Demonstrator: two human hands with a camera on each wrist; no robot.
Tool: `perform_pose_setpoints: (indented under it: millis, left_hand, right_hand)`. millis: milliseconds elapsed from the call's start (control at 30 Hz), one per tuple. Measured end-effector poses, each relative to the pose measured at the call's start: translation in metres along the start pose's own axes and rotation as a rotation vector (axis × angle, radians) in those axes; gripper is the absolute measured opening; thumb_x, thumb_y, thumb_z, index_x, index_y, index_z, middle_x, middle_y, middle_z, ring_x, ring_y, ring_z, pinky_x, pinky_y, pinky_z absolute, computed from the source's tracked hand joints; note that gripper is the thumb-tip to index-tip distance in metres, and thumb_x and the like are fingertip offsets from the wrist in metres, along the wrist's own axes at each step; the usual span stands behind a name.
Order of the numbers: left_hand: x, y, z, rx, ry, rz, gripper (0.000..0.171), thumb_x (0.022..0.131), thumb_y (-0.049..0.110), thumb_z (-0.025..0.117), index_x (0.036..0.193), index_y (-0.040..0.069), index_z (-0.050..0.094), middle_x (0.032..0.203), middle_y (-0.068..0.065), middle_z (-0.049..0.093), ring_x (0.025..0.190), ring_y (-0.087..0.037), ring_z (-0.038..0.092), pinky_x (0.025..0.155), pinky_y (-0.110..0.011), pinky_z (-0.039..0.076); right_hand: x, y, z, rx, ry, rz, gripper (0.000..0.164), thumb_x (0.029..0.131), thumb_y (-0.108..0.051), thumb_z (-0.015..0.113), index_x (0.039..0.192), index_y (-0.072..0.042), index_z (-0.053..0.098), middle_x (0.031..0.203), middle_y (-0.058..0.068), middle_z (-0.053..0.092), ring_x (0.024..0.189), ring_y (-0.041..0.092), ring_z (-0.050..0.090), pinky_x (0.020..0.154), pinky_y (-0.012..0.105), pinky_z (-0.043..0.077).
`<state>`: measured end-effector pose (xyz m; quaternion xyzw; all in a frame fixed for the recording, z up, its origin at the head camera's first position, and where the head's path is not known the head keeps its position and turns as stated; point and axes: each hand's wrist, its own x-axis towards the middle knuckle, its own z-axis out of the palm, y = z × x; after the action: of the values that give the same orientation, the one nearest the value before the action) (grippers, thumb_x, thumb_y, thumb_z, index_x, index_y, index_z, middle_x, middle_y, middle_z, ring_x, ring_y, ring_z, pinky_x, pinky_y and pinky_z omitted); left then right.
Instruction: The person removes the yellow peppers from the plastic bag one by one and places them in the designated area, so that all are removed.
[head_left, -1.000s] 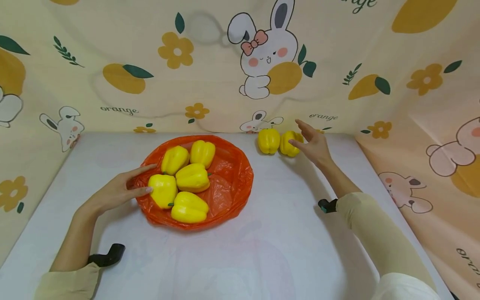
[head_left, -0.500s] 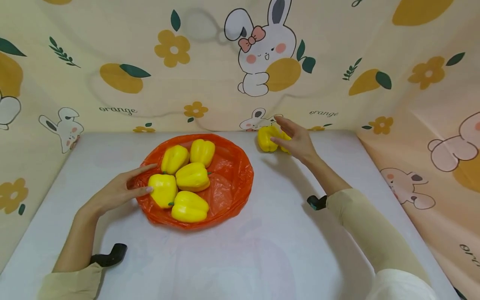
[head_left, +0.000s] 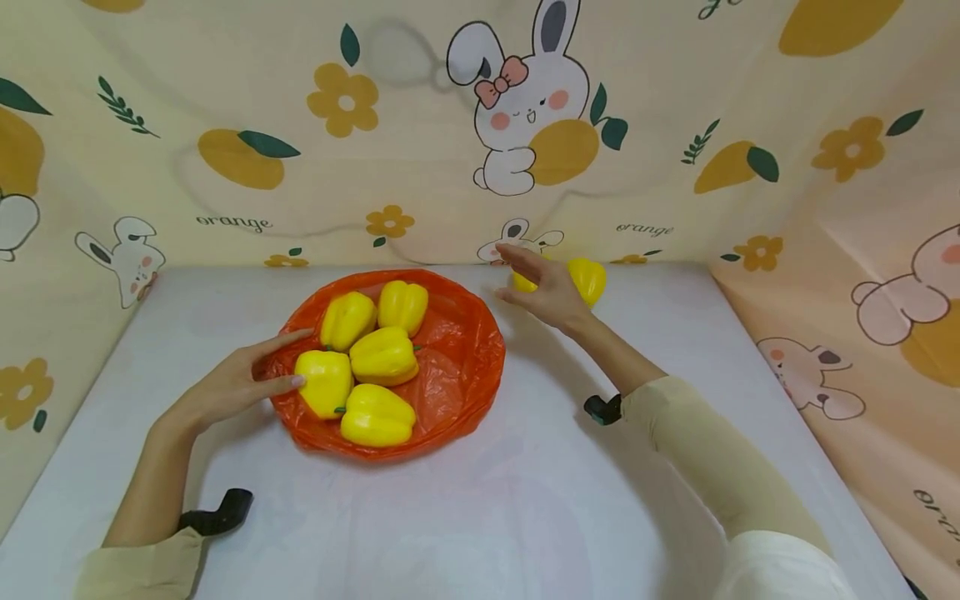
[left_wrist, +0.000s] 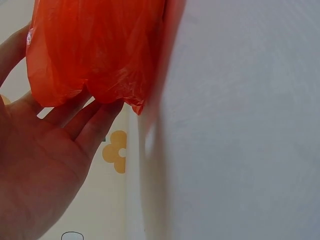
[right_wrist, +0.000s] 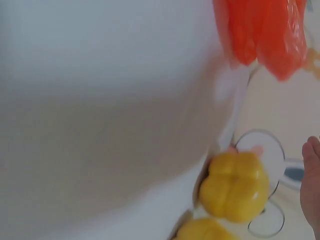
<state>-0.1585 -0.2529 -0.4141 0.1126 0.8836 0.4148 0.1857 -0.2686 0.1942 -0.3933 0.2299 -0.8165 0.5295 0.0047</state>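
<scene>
Five glossy yellow bell peppers (head_left: pixel 384 356) lay inside one round red plastic bag (head_left: pixel 459 367) on the white table (head_left: pixel 465 517). The left hand (head_left: pixel 225 385), fingers spread, touched the bag's side. Two outlying yellow bell peppers (head_left: pixel 588 281) sat near the patterned cloth backdrop (head_left: pixel 420 142), one partly behind the empty right hand (head_left: pixel 551 293), its thumb and fingers apart.

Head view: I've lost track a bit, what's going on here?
A person is working with both hands around a red plastic bag spread open on the white table. The left hand rests against the bag's left side. Five yellow peppers lie in the bag. The right hand hovers to the right of it with nothing visible in its grasp, partly hiding the two peppers outside the bag in the head view.
</scene>
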Motion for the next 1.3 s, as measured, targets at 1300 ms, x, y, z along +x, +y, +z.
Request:
perform_pose_setpoints:
  millis: [1300]
  left_hand:
    - [0.002,0.001,0.002,0.007,-0.005,0.005,0.074,0.094,0.043,0.065,0.156,0.020,0.033,0.157,-0.027,0.027,0.140,-0.051,0.024,0.105,-0.075,0.025]
  right_hand:
    - [0.033,-0.015,0.101,-0.271,-0.301,0.024,0.070,0.087,-0.031,0.078,0.148,-0.016,0.046,0.144,0.004,0.052,0.129,0.021,0.050,0.110,0.039,0.041]
